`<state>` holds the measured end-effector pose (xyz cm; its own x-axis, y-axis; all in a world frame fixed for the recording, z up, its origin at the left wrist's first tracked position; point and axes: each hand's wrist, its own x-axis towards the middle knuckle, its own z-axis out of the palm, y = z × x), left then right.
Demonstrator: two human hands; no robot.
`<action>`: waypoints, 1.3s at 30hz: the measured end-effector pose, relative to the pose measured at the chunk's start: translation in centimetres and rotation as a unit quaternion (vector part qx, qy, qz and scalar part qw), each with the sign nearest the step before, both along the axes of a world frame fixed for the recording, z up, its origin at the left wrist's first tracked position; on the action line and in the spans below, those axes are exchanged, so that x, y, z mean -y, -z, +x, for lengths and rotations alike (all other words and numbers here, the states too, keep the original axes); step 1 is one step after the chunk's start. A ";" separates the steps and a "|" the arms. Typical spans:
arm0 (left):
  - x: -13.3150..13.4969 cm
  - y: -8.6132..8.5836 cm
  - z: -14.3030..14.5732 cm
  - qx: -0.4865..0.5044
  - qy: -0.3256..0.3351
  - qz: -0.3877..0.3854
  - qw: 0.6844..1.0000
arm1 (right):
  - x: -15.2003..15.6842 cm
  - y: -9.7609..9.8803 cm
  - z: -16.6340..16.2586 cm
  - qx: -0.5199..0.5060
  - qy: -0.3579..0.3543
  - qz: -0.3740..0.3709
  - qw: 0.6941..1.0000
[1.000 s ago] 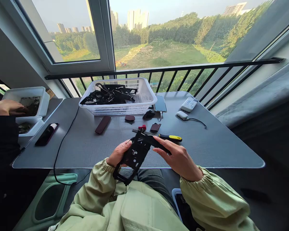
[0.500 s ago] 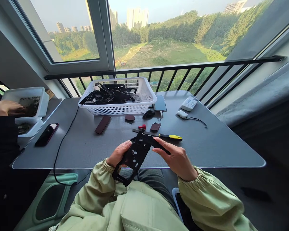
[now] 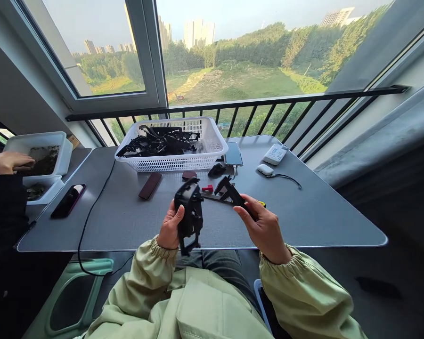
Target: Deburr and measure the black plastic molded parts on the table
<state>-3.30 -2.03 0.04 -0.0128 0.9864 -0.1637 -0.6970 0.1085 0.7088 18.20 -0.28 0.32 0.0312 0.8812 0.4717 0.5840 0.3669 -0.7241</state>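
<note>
My left hand point(image 3: 169, 230) grips a black plastic frame part point(image 3: 189, 214), held upright over the near edge of the grey table point(image 3: 304, 221). My right hand point(image 3: 263, 228) is closed on a smaller black piece point(image 3: 229, 190) that points up and to the left, apart from the frame. Both hands are in pale green sleeves. A yellow-handled screwdriver point(image 3: 261, 204) lies on the table just behind my right hand, mostly hidden by it. A small red piece point(image 3: 207, 189) lies between the two black parts.
A white basket point(image 3: 212, 141) of black plastic parts stands at the back. Near it lie a phone point(image 3: 233, 154), a white remote point(image 3: 275, 153), a white charger point(image 3: 266, 169) and dark flat pieces point(image 3: 150, 185). Another person's hand point(image 3: 7, 162) reaches into a white tray point(image 3: 61, 146) at the left.
The black assembly has come apart: my left hand turned the frame upright, and my right hand pulled the smaller piece off up and to the right.
</note>
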 end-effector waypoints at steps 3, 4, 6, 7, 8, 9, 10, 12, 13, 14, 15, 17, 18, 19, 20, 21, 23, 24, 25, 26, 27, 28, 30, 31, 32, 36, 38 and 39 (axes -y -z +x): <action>-0.2 0.1 0.8 0.017 -0.090 0.021 0.996 | 0.5 0.3 -1.0 -0.078 -0.051 -0.066 0.993; -0.2 0.1 1.1 0.022 -0.106 0.019 0.994 | 0.8 0.5 -1.6 -0.104 -0.072 -0.086 0.988; -0.2 0.1 1.7 0.033 -0.100 0.015 0.994 | 1.3 0.8 -2.7 -0.144 -0.111 -0.120 0.976; -0.1 0.0 1.9 0.038 -0.075 0.018 0.996 | 1.6 0.9 -3.3 -0.157 -0.120 -0.132 0.971; -0.1 -0.1 2.1 0.044 -0.038 0.025 0.998 | 1.7 1.0 -3.8 -0.168 -0.122 -0.137 0.969; 0.0 -0.1 2.1 0.053 0.004 0.034 0.998 | 1.9 1.1 -4.1 -0.177 -0.120 -0.138 0.967; 0.1 -0.2 2.1 0.064 0.046 0.039 0.996 | 1.9 1.2 -4.4 -0.182 -0.115 -0.137 0.967; 0.0 -0.1 1.6 0.094 0.103 0.034 0.990 | 2.0 1.3 -4.5 -0.184 -0.111 -0.133 0.968; -0.1 0.1 1.3 0.108 0.120 0.021 0.987 | 2.0 1.4 -4.5 -0.179 -0.113 -0.131 0.968; -0.2 0.3 0.9 0.123 0.132 0.009 0.983 | 2.0 1.4 -4.4 -0.169 -0.117 -0.132 0.970; -0.4 0.5 0.5 0.135 0.146 0.000 0.980 | 2.0 1.5 -4.2 -0.154 -0.121 -0.132 0.972; -0.7 0.8 -0.2 0.156 0.200 -0.038 0.967 | 2.2 1.5 -4.0 -0.115 -0.127 -0.128 0.977; -0.8 1.0 -0.4 0.158 0.205 -0.044 0.965 | 2.3 1.6 -3.9 -0.094 -0.127 -0.122 0.980; -0.8 1.0 -0.6 0.152 0.206 -0.050 0.966 | 2.3 1.5 -3.8 -0.074 -0.125 -0.114 0.983; -0.7 1.1 -0.6 0.139 0.202 -0.052 0.968 | 2.4 1.5 -3.7 -0.058 -0.121 -0.104 0.985; -0.6 1.0 -0.6 0.124 0.195 -0.052 0.972 | 2.4 1.4 -3.6 -0.044 -0.114 -0.094 0.988; -0.4 0.9 -0.3 0.096 0.169 -0.047 0.980 | 2.5 1.3 -3.3 -0.020 -0.095 -0.078 0.992; -0.2 0.7 -0.2 0.087 0.150 -0.043 0.984 | 2.5 1.1 -3.1 -0.007 -0.085 -0.071 0.994; -0.1 0.6 0.0 0.081 0.124 -0.037 0.988 | 2.6 1.0 -2.8 0.006 -0.074 -0.064 0.995; 0.0 0.4 0.2 0.076 0.095 -0.032 0.992 | 2.6 0.8 -2.5 0.021 -0.061 -0.057 0.996; 0.0 0.2 0.3 0.070 0.070 -0.028 0.995 | 2.7 0.7 -2.3 0.035 -0.050 -0.050 0.997; 0.1 0.1 0.4 0.061 0.048 -0.023 0.997 | 2.8 0.5 -2.0 0.049 -0.042 -0.043 0.997; 0.1 -0.2 0.7 0.042 0.012 -0.014 0.999 | 3.1 0.2 -1.8 0.073 -0.036 -0.031 0.996; 0.2 -0.3 0.8 0.034 -0.004 -0.009 0.999 | 3.3 0.1 -1.7 0.083 -0.039 -0.024 0.995; 0.3 -0.4 1.0 0.027 -0.018 -0.005 0.999 | 3.4 0.1 -1.7 0.092 -0.045 -0.017 0.995; 0.7 -0.9 1.6 0.012 -0.055 0.005 0.998 | 3.6 0.4 -2.1 0.109 -0.040 0.023 0.993; 0.9 -1.3 1.8 0.006 -0.063 0.006 0.998 | 3.6 0.6 -2.3 0.109 -0.027 0.034 0.993; 1.0 -1.4 1.9 0.005 -0.066 0.007 0.998 | 3.5 0.6 -2.4 0.109 -0.022 0.037 0.993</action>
